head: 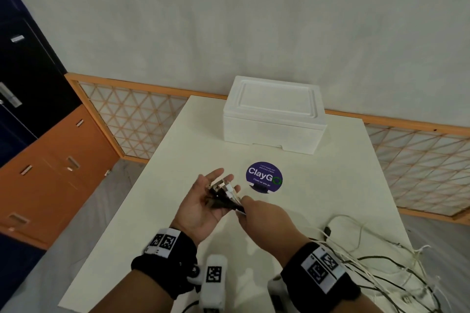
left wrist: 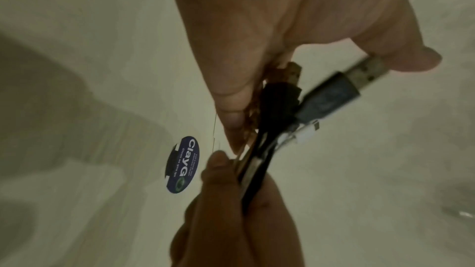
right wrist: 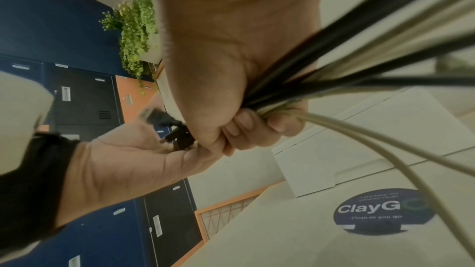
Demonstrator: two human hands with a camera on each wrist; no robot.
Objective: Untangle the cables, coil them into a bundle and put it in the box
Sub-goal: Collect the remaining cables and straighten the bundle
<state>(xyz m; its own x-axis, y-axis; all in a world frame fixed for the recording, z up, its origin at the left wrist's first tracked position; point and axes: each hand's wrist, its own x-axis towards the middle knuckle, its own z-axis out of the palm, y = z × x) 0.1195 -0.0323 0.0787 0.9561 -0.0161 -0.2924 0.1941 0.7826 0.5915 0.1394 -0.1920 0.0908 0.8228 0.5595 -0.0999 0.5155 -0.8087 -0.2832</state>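
Observation:
Several black and white cables [head: 376,258] lie loose on the table's near right and run up into my right hand [head: 254,208], which grips them as one bunch [right wrist: 334,80] just behind their plugs. My left hand [head: 211,185] is held palm up with straight fingers, and the plug ends [head: 225,189] rest across them. A black USB plug [left wrist: 331,96] lies against the left thumb, beside white plugs [left wrist: 306,135]. The white foam box [head: 273,114] stands shut with its lid on, farther back on the table.
A round purple ClayGo sticker [head: 264,176] sits on the white table [head: 165,223] between my hands and the box. Orange and dark blue lockers [head: 50,160] stand to the left. A lattice railing [head: 419,168] runs behind the table.

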